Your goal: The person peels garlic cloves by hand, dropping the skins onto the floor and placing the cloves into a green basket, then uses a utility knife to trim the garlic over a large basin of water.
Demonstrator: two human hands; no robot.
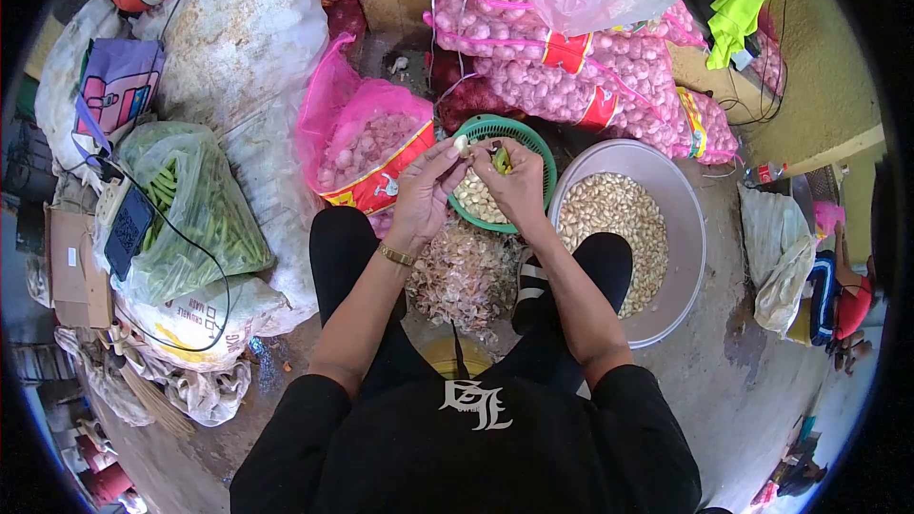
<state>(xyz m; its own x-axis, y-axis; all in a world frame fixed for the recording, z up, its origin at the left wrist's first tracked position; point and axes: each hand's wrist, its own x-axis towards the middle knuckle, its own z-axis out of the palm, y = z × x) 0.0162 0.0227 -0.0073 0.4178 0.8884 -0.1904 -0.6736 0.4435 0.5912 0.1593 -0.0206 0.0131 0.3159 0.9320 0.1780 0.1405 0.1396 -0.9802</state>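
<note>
Between the thumb and fingers of my left hand [426,192] is a pale garlic clove [462,145]. Close beside it, my right hand [517,192] grips what looks like a small yellow-green knife [502,161]; its blade is hard to make out. Both hands are over a green plastic basket [545,148] that holds peeled garlic cloves [476,198]. Below them, garlic skins [462,276] lie heaped on the floor between my legs. To the right stands a pale round tub [684,257] with many cloves [609,214] in it.
An open pink mesh sack [371,138] of garlic sits ahead on the left. Full garlic sacks [562,76] are stacked at the back. Large white sacks [243,67] and a plastic bag of green vegetables [195,209] stand left. Concrete floor [724,362] shows at right.
</note>
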